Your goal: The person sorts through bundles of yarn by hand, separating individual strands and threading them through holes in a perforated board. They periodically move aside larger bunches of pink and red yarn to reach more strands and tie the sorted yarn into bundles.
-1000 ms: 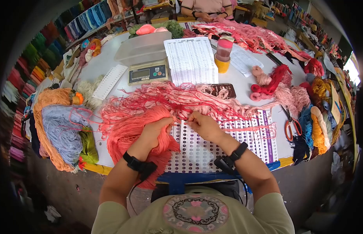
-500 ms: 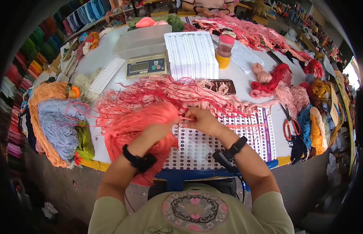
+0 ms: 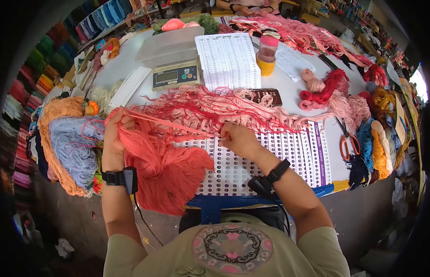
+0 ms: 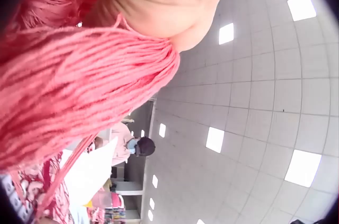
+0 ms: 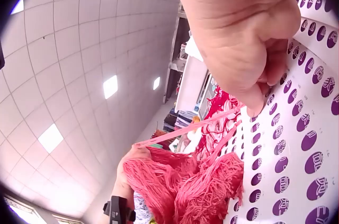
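Observation:
A thick bundle of coral thread (image 3: 164,171) hangs from my left hand (image 3: 114,134), which grips its upper end at the left of the table. In the left wrist view, the thread (image 4: 90,75) fans out below that hand (image 4: 164,7). A thin strand (image 3: 171,123) stretches taut from there to my right hand (image 3: 242,142), whose thumb and fingers pinch its other end. The right wrist view shows this hand (image 5: 249,49) low over white cards (image 5: 288,144) with rows of purple-marked holes.
Tangled pink and red thread (image 3: 201,108) lies behind the cards. Farther back are a digital scale (image 3: 175,76), printed sheets (image 3: 228,62) and a pink-lidded bottle (image 3: 268,48). Orange-handled scissors (image 3: 350,145) lie right; blue-grey thread (image 3: 74,143) is piled left. Another person sits across the table.
My left hand has moved from beside the right hand to the far left, drawing the coral bundle along and stretching a strand between them. The right hand stays nearly in place.

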{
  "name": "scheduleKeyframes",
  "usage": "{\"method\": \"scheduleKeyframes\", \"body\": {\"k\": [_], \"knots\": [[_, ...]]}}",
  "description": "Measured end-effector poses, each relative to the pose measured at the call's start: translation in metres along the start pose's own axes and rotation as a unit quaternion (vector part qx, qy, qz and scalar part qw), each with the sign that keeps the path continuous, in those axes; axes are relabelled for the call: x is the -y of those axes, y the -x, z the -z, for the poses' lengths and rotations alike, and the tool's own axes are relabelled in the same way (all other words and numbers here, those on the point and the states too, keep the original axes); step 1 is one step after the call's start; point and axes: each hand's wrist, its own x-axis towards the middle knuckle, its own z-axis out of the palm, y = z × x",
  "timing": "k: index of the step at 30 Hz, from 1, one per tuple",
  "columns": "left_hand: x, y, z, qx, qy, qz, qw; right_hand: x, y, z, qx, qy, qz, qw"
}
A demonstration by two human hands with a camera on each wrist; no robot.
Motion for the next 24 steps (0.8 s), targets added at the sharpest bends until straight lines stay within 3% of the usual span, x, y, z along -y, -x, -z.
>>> {"method": "scheduleKeyframes", "body": {"k": [2, 3, 6, 8, 9, 10, 11, 12, 13, 15, 17, 18, 19, 20, 21, 22, 23, 24], "knots": [[-0.004, 0.003, -0.006, 0.114, 0.105, 0.040, 0.987, -0.001, -0.001, -0.003, -0.005, 0.009, 0.001, 1.000], [-0.006, 0.005, -0.009, 0.116, 0.107, 0.039, 0.987, 0.000, -0.001, -0.003, -0.009, 0.014, 0.002, 1.000], [-0.018, 0.003, -0.006, 0.142, 0.125, -0.009, 0.982, 0.001, 0.000, -0.003, -0.007, 0.018, -0.008, 1.000], [-0.037, -0.012, 0.023, 0.215, 0.142, -0.110, 0.960, -0.002, 0.000, -0.004, -0.010, 0.018, -0.005, 1.000], [-0.040, -0.015, 0.023, 0.216, 0.141, -0.109, 0.960, -0.003, -0.001, -0.005, -0.014, 0.021, -0.003, 1.000], [-0.042, -0.017, 0.024, 0.015, 0.001, -0.225, 0.974, -0.003, 0.000, -0.006, -0.018, 0.023, 0.000, 1.000], [-0.043, -0.017, 0.025, -0.187, -0.140, -0.326, 0.916, -0.003, 0.001, -0.007, -0.018, 0.022, 0.001, 1.000], [-0.040, -0.011, 0.032, -0.206, -0.270, -0.278, 0.899, -0.002, 0.001, -0.007, -0.021, 0.033, 0.000, 0.999], [-0.037, 0.003, 0.021, -0.204, -0.272, -0.282, 0.897, -0.001, 0.000, -0.007, -0.026, 0.044, 0.001, 0.999], [-0.015, 0.035, -0.029, -0.184, -0.531, -0.116, 0.819, -0.002, 0.000, -0.009, -0.039, 0.044, 0.000, 0.998], [0.020, 0.055, -0.052, -0.034, -0.373, -0.088, 0.923, 0.004, 0.002, -0.008, -0.042, 0.052, 0.007, 0.998], [0.037, 0.064, -0.065, -0.041, -0.368, -0.095, 0.924, 0.011, 0.004, -0.004, -0.018, 0.033, -0.039, 0.999], [0.054, 0.070, -0.079, 0.025, -0.277, -0.081, 0.957, 0.016, 0.005, -0.002, 0.006, 0.016, -0.086, 0.996], [0.069, 0.075, -0.093, 0.094, -0.183, -0.068, 0.976, 0.016, 0.007, -0.003, 0.011, -0.061, -0.074, 0.995], [0.080, 0.077, -0.104, 0.166, -0.088, -0.054, 0.981, 0.022, 0.011, -0.007, 0.011, -0.055, -0.068, 0.996], [0.087, 0.079, -0.113, 0.169, -0.084, -0.060, 0.980, 0.031, 0.016, -0.010, -0.037, -0.232, -0.007, 0.972], [0.095, 0.081, -0.121, 0.198, -0.027, -0.056, 0.978, 0.040, 0.019, -0.011, -0.082, -0.401, 0.053, 0.911], [0.103, 0.083, -0.126, 0.225, 0.030, -0.049, 0.973, 0.058, 0.028, 0.000, -0.084, -0.397, 0.051, 0.913]]}}
